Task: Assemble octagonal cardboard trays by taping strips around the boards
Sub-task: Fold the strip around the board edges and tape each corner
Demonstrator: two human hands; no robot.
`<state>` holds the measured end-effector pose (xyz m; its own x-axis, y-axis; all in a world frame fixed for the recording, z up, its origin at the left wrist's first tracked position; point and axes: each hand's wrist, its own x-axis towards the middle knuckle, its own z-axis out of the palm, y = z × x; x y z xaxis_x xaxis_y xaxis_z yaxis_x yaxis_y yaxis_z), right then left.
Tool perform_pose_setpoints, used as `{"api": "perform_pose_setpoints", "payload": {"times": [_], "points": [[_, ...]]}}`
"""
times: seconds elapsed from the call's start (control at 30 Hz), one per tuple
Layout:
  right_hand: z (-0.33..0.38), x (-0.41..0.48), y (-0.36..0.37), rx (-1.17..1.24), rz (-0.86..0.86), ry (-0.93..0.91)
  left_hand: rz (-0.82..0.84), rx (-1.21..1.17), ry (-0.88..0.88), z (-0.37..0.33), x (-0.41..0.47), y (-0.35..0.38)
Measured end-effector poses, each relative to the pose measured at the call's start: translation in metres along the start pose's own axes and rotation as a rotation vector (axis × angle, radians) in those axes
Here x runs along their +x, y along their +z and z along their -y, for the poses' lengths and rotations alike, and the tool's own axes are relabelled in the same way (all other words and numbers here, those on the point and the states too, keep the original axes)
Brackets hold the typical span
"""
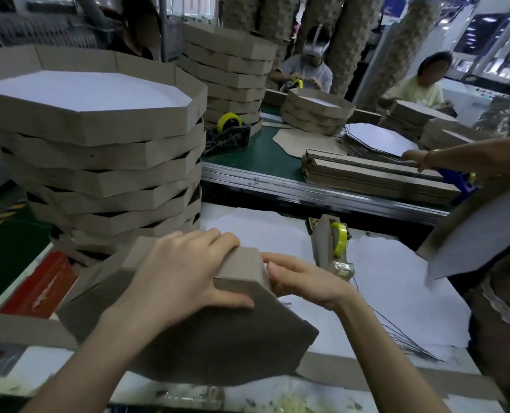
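An upside-down octagonal cardboard tray (212,338) lies tilted on the white table in front of me, its brown bottom facing up. My left hand (185,269) grips its far edge, fingers over the side strip (241,271) and thumb pressed on the bottom board. My right hand (301,281) touches the strip's corner from the right, fingers curled against it. A cardboard-covered tape dispenser (332,248) with a yellow roll stands just right of my hands.
A tall stack of finished trays (104,150) rises at left. White octagonal boards (390,281) lie on the table at right. Brown strips (367,174) and more stacks sit on the green bench behind. A person's arm (462,156) reaches in from the right; other people work beyond.
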<state>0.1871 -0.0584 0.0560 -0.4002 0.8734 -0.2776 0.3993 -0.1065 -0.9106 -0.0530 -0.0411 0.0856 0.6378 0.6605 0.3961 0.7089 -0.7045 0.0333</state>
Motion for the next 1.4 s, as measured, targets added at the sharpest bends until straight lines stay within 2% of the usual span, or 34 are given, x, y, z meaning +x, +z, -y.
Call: {"api": "perform_pose_setpoints", "payload": {"times": [0.13,0.23,0.37,0.77,0.83,0.97,1.17,1.23,1.3,1.4], "points": [[0.022,-0.023,0.002,-0.083,-0.104,-0.083,-0.155,-0.073,-0.046,0.008,-0.024,-0.019],[0.041,-0.038,0.005,-0.019,-0.189,-0.204,-0.234,-0.252,-0.092,0.016,-0.041,-0.024],[0.063,-0.049,0.014,-0.078,-0.280,-0.283,-0.317,-0.438,-0.147,0.020,-0.062,-0.014],[0.068,-0.036,0.056,-0.220,-0.294,-0.211,-0.246,-0.514,-0.235,0.042,-0.101,0.014],[0.068,-0.032,0.062,-0.219,-0.303,-0.211,-0.245,-0.487,-0.184,0.043,-0.099,0.010],[0.075,-0.018,0.075,-0.253,-0.312,-0.253,-0.236,-0.381,0.037,0.037,-0.086,0.005],[0.074,-0.013,0.077,-0.225,-0.321,-0.263,-0.250,-0.455,0.077,0.039,-0.083,0.010],[0.075,-0.012,0.075,-0.325,-0.397,-0.267,-0.253,-0.491,0.080,0.038,-0.081,0.007],[0.077,-0.011,0.075,-0.394,-0.565,-0.296,-0.237,-0.541,0.058,0.036,-0.078,0.002],[0.084,-0.011,0.073,-0.330,-0.742,-0.363,-0.227,-0.596,0.009,0.035,-0.076,-0.005]]}}
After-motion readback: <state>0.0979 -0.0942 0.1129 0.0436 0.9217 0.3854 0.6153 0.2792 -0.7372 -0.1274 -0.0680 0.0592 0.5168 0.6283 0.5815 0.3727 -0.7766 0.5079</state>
